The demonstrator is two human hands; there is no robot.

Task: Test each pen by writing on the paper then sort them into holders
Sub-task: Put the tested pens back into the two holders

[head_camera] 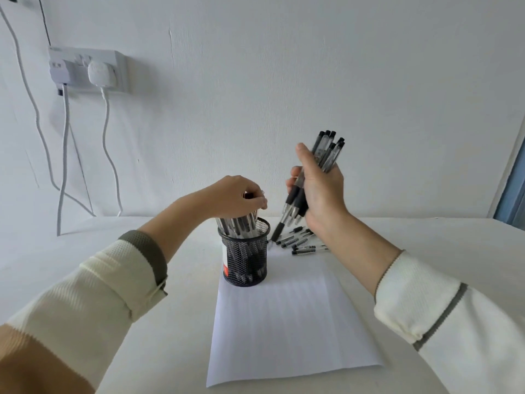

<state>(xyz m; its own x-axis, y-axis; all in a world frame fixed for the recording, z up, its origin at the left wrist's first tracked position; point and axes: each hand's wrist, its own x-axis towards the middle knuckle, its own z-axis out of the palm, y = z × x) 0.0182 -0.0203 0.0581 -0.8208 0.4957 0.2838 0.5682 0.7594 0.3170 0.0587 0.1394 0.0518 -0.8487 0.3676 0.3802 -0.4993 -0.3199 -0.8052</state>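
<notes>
A black mesh pen holder (246,263) stands on the far end of a white sheet of paper (287,322). Several clear pens with black grips stick up out of it. My left hand (235,196) is over the holder, its fingers curled round the tops of those pens. My right hand (318,183) is raised to the right of the holder and grips a bundle of pens (326,149), tips pointing down. More loose pens (302,242) lie on the table behind the paper, under my right hand.
The white table (85,245) meets a white wall at the back. A wall socket (88,71) with plugs and hanging white cables sits at the upper left. A blue door or window edge (514,194) shows at the far right.
</notes>
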